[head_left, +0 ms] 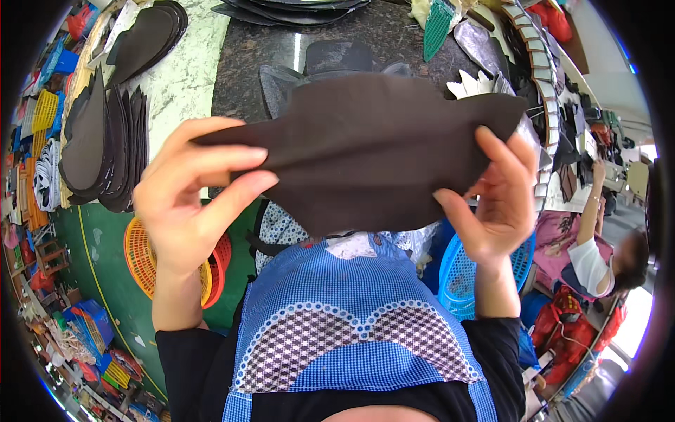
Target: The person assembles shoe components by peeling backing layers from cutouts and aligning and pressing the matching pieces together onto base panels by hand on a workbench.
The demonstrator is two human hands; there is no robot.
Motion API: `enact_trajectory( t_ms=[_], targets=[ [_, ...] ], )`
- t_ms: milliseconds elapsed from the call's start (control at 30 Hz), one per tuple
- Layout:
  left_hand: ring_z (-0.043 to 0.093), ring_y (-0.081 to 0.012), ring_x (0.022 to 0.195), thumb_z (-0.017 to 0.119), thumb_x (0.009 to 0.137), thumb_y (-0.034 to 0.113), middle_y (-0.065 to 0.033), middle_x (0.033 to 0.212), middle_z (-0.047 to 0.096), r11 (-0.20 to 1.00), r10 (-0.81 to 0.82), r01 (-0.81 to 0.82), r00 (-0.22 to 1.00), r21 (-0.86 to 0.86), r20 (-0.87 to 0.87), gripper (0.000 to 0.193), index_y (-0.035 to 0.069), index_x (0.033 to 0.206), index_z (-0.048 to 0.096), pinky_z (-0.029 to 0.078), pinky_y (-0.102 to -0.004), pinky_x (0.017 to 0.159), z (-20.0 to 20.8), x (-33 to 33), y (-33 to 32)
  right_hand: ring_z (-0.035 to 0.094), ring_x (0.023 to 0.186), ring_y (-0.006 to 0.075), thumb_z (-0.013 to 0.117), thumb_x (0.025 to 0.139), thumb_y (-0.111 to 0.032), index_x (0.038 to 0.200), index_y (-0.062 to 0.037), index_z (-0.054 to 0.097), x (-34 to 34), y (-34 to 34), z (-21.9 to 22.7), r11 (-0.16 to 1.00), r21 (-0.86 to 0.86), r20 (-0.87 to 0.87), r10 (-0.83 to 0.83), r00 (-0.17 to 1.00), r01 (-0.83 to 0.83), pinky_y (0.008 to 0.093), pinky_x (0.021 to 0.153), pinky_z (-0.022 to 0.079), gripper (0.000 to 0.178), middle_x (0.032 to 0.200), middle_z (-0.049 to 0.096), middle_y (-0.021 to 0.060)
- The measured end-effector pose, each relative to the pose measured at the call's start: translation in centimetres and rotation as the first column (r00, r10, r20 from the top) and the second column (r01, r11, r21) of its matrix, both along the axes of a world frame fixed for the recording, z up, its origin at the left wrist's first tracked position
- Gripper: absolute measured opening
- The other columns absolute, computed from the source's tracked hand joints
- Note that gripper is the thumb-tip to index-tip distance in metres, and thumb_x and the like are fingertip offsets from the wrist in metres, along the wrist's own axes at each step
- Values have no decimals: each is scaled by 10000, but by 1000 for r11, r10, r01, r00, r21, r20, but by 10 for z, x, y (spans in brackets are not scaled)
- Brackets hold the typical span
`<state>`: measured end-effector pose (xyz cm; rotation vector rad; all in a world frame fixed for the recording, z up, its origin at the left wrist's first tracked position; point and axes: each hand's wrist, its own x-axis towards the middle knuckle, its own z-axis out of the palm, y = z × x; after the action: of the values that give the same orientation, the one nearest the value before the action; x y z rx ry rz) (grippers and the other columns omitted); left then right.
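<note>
A dark brown, flat cut piece of leather-like sheet (373, 158) is stretched between my two hands, above the front of the table and over my apron. It is wide in the middle, narrows toward both ends and shows a soft fold across it. My left hand (190, 197) pinches its left end between thumb and fingers. At the other end, my right hand (503, 190) grips the edge, its thumb in front and some fingers hidden behind the sheet. Partly covered by the sheet, more dark cut pieces (337, 56) lie on the speckled dark tabletop (242, 77).
Stacks of dark cut pieces (105, 151) stand at the left, with another pile (292, 10) at the far edge. A green textured piece (438, 29) lies far right. Yellow (140, 257) and blue baskets (457, 274) flank me below the table. A co-worker (598, 260) is at the right.
</note>
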<state>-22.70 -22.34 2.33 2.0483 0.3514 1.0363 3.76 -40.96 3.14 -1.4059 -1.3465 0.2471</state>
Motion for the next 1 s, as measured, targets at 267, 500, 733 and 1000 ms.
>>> enact_trajectory(
  t_ms=[267,500,733,1000],
  targets=[
    [604,-62,815,802,805,-78,-18,1018,503,865,55,-80,996,-495,-65,421,-21,1200,666,562,-199,692,-26,30,3,532,849,63,810,717,136,1395,31,579,6,16,-29,994,-86,-50,-66,997,61,179,667,547,723,1418,443,107],
    [666,-156,948,824,735,-125,-103,1222,523,967,49,-31,997,-253,65,587,-40,1269,594,590,-232,697,-12,21,-10,603,899,90,830,707,111,1398,34,570,0,15,-4,1000,-4,-62,-4,998,4,186,670,569,742,1440,433,134],
    [590,-172,1028,843,739,-50,-97,1332,532,964,113,-160,969,-212,-219,564,71,1256,654,623,-262,713,-44,27,6,566,865,106,844,725,64,1391,-40,606,17,29,-59,983,-183,58,-14,998,25,226,692,597,715,1371,478,112],
    [647,-214,1033,833,782,9,-125,1345,543,983,164,-178,956,-37,-243,524,61,1269,644,626,-266,717,-66,39,21,576,859,126,840,735,44,1392,-64,606,27,46,-76,971,-236,86,-29,996,48,236,695,602,706,1359,495,120]
  ],
)
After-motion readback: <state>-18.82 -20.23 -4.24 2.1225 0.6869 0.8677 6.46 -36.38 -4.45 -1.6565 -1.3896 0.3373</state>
